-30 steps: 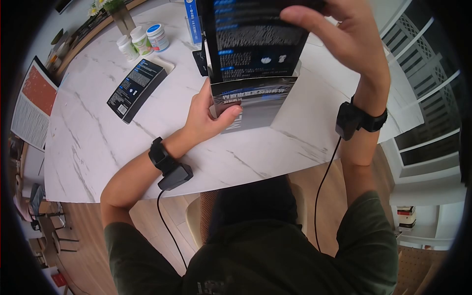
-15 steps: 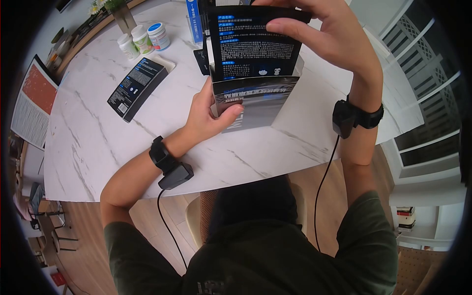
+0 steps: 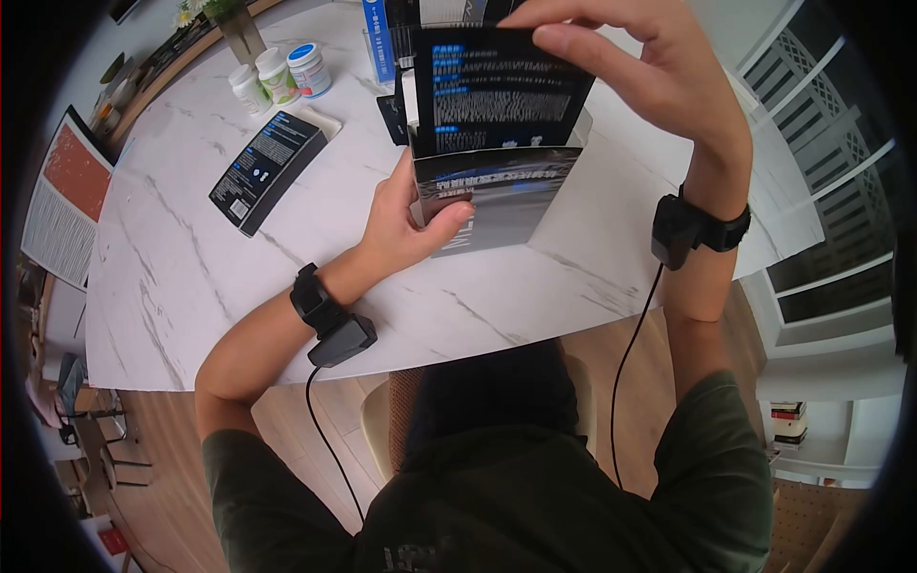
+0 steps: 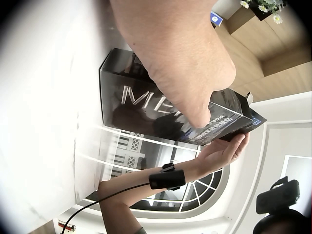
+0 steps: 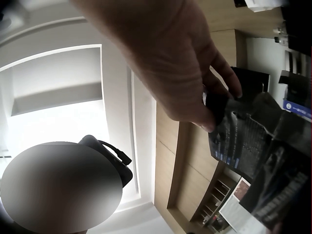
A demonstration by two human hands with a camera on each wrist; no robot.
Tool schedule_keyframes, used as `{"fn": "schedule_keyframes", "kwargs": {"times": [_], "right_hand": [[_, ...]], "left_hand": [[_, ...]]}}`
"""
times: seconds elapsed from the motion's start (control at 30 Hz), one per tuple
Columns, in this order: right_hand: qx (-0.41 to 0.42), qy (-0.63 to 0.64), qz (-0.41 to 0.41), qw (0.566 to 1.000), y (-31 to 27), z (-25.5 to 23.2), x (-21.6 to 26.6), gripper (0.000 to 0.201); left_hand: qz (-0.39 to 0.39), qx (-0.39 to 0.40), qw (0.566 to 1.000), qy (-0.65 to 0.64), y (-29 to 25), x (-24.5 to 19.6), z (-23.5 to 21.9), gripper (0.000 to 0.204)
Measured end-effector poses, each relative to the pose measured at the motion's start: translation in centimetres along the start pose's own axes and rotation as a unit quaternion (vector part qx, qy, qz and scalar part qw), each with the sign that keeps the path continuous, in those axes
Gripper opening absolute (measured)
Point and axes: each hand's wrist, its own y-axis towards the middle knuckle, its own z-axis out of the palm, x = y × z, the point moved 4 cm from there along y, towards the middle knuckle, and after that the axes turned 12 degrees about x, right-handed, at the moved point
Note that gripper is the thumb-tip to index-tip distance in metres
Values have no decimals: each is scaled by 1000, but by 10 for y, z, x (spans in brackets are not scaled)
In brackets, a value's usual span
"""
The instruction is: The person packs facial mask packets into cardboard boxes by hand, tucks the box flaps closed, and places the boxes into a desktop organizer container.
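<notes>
A dark grey box [image 3: 501,215] with large silver letters stands upright on the marble-patterned table. My left hand [image 3: 399,212] grips it at its left side, thumb across the front face. In the left wrist view, that hand [image 4: 180,63] covers part of the box's lettering [image 4: 146,100]. Out of the box's open top sticks a black pouch [image 3: 501,91] printed in white and blue. My right hand [image 3: 650,72] pinches the pouch's upper edge between thumb and fingers. The pouch [image 5: 239,139] looks creased in the right wrist view. Its lower part is hidden inside the box.
On the left of the table [image 3: 191,277] lies a second black box [image 3: 266,170]. Behind it stand three pill bottles [image 3: 277,78] and a vase [image 3: 239,38] with flowers. A blue box [image 3: 378,43] stands upright behind the grey box.
My right hand has come down a little with the black pouch, which now sits lower in the box. The left hand keeps its grip and place.
</notes>
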Motion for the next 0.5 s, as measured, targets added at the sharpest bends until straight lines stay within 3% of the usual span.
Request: {"fn": "schedule_keyframes", "kwargs": {"times": [0.03, 0.1, 0.23, 0.3, 0.4, 0.43, 0.5], "right_hand": [[0, 0, 0, 1000, 1, 3, -10, 18], [-31, 37, -115, 992, 5, 8, -26, 16], [13, 28, -89, 996, 5, 14, -28, 27], [-53, -141, -69, 986, 6, 18, -20, 41], [-51, -121, -22, 991, 8, 23, -7, 55], [-51, -120, -23, 991, 7, 25, -5, 55], [-44, -189, -111, 975, 3, 34, 2, 61]], "left_hand": [[-1, 0, 1000, 2, 0, 1, 0, 53], [-1, 0, 1000, 1, 0, 2, 0, 53], [-3, -3, 1000, -3, 0, 1, 0, 52], [-9, -1, 1000, -10, -1, 1, 0, 53], [-12, -3, 1000, -19, 0, 1, 1, 53], [-9, -7, 1000, -23, 0, 1, 1, 54], [-4, -6, 1000, -18, 0, 1, 0, 54]]}}
